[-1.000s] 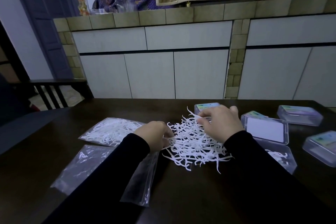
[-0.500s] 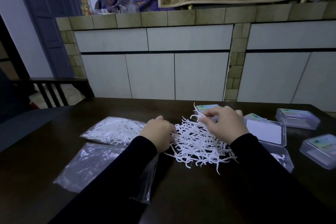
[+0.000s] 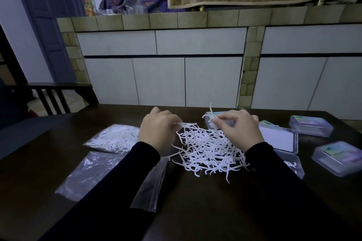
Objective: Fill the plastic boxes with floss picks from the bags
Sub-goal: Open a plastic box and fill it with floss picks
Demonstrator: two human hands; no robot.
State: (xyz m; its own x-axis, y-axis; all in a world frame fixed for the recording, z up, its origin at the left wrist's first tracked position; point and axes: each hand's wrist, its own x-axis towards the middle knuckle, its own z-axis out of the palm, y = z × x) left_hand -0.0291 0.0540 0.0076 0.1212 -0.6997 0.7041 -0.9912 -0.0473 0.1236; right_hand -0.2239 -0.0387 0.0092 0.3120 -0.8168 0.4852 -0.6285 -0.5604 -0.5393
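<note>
A loose heap of white floss picks [image 3: 209,150] lies on the dark table [image 3: 195,211] between my hands. My left hand [image 3: 156,133] pinches a few picks at the heap's left edge. My right hand [image 3: 239,129] pinches a small bunch of picks lifted above the heap's far right side. An open clear box [image 3: 278,139] with a white inside lies just right of my right hand, and its other half [image 3: 293,164] holds a few picks, partly hidden by my sleeve. A bag full of picks [image 3: 113,139] lies to the left.
Two empty clear bags [image 3: 86,174] [image 3: 150,188] lie flat near my left sleeve. Closed labelled boxes sit at the right [image 3: 309,125] [image 3: 338,156], and another [image 3: 217,115] lies behind the heap. A tiled counter with white cabinet doors stands beyond the table; a dark chair back is at far left.
Both hands have lifted slightly from the heap. My right hand has raised a small bunch of picks, and my left hand has moved up to the heap's far left edge.
</note>
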